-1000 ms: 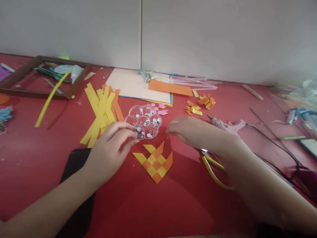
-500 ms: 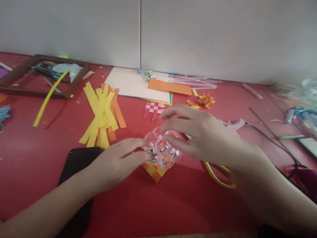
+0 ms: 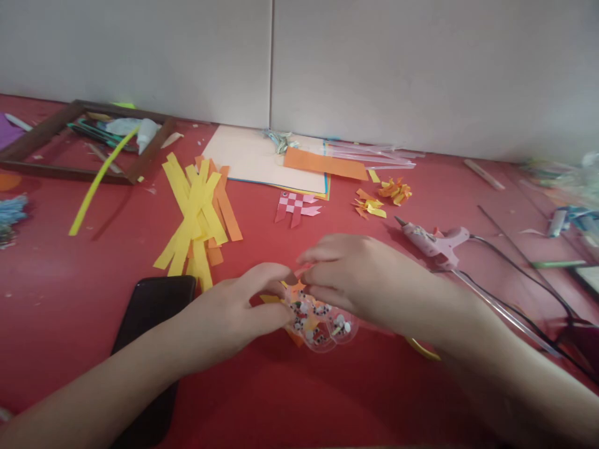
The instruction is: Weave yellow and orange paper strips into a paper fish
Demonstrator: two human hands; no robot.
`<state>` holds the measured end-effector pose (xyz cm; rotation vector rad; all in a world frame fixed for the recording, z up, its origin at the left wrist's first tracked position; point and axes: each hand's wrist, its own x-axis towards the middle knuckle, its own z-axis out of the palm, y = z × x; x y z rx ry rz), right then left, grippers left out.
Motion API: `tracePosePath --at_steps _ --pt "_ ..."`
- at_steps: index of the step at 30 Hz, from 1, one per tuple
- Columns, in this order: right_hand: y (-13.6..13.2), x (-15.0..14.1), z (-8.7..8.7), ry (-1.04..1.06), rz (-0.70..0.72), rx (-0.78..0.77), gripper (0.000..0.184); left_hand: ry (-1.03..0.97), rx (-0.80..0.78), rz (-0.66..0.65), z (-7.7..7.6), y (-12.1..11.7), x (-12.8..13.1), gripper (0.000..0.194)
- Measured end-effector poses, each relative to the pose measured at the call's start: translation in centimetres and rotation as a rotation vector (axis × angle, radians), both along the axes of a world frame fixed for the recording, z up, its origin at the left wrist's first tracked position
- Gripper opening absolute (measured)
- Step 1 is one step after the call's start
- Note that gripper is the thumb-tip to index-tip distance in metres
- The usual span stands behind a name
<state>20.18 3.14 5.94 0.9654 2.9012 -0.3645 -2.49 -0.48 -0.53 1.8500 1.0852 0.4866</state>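
A clear plastic compartment case (image 3: 322,340) holds several googly eyes and bits of orange and yellow. My left hand (image 3: 253,305) grips its left edge between thumb and fingers. My right hand (image 3: 349,274) reaches over from the right, with its bent fingertips closed on the far edge of the case; the exact grip there is partly hidden. Partly covered by the case lies a woven orange and yellow paper piece (image 3: 294,337). Beyond my hands rests a pink checked woven paper fish (image 3: 294,204).
Yellow paper strips (image 3: 189,212) lie beyond a black phone (image 3: 156,299). To the right is a pink glue gun (image 3: 435,240) with its cord. Paper scraps (image 3: 395,190), stacked sheets (image 3: 253,156) and a brown wooden frame (image 3: 60,171) sit toward the wall.
Both hands have closed in on the case, which has shifted slightly right and toward me. My right hand has moved lower, so the glue gun shows more fully.
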Motion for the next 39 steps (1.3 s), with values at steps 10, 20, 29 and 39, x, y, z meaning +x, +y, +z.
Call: tracePosePath --at_steps 10,20,29,39 --pt "-0.9 -2.2 0.5 -0.332 -0.066 -0.001 0.015 0.12 -0.017 -0.027 1.3 0.4 0.8 0.019" --pt "-0.3 -1.5 -1.4 -0.205 0.122 0.068 0.016 0.258 0.266 -0.248 0.7 0.5 0.7 0.016" --pt "-0.4 -1.8 -2.0 -0.142 0.045 0.08 0.02 0.33 0.836 -0.474 0.2 0.8 0.5 0.025" --pt "0.3 -1.5 -2.7 -0.218 0.172 -0.01 0.018 0.237 0.891 -0.474 -0.2 1.2 0.8 0.019"
